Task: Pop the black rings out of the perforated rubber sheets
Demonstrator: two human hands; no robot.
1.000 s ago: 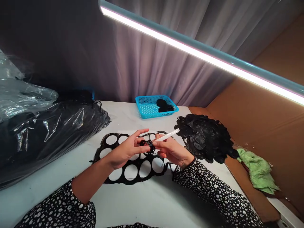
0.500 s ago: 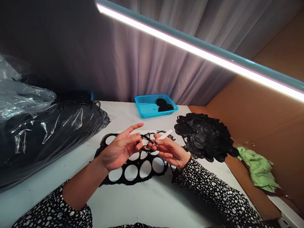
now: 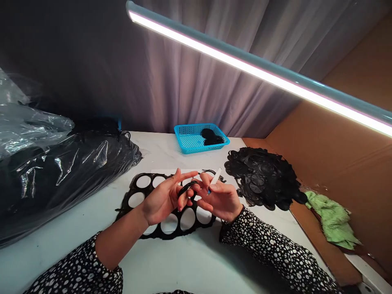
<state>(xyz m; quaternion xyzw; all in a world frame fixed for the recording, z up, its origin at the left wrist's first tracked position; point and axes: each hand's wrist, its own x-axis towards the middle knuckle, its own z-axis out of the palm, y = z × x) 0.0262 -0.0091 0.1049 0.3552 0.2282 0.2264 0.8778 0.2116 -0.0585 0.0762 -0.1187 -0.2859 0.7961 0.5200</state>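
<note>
Left hand is spreading its fingers by a thin black loop, can't tell if it's gripping, while the right hand is pinching a white plastic stick, both working above a black die-cut sheet.

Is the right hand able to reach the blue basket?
Probably yes: the right hand has only the flat black sheet near its path, and the disc pile sits to one side of the basket. It holds a white stick, though.
</note>
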